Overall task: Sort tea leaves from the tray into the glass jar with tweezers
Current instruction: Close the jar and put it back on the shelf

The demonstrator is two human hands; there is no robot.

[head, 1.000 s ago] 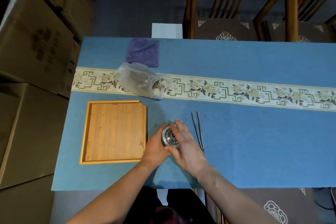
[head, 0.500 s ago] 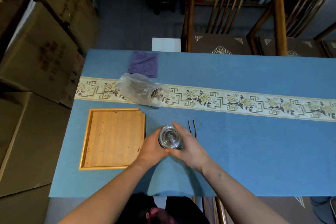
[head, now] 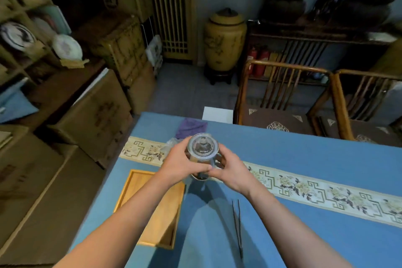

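Observation:
A clear glass jar [head: 202,148] with a glass lid is held up above the blue table, with dark tea leaves showing at its bottom. My left hand [head: 181,164] wraps its left side and my right hand [head: 231,169] grips its right side. The square bamboo tray [head: 163,220] lies on the table below my left forearm, partly hidden by it. Thin dark tweezers [head: 237,226] lie on the blue cloth between my forearms, untouched.
A plastic bag [head: 170,144] peeks out behind my left hand, and a purple cloth [head: 190,127] lies near the table's far edge. A patterned runner [head: 326,191] crosses the table. Cardboard boxes stand left, wooden chairs [head: 282,98] beyond.
Both hands have lifted the jar off the table and away from me. The view has tilted up, showing more of the room. The tweezers stay where they were.

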